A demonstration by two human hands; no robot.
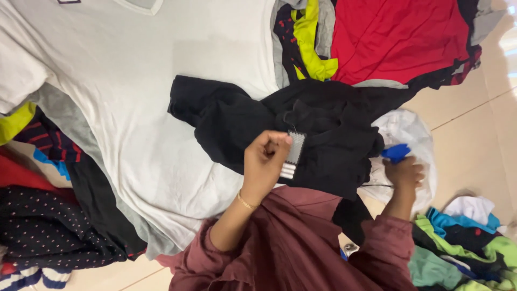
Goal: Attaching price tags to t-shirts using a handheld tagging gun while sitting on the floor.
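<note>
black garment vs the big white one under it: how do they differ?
Colour: the black garment is dark, the white garment pale. Pose: the black one is bunched and creased, the white one spread nearly flat. Size: the white one covers more area. Contact: the left hand pinches a grey label at the black one; the white one is untouched. Both are cloth, lying among other clothes.

Garment tag: we saw a small rectangular grey-and-white label (295, 148) pinched at its edge by the left hand (264, 161), lying against the black garment (301, 129).
Tag stack: white layered strips showed at its lower end.
Collar label: we noticed a small dark-edged patch (68, 1) at the white shirt's (134, 81) top edge, mostly cropped.
</note>
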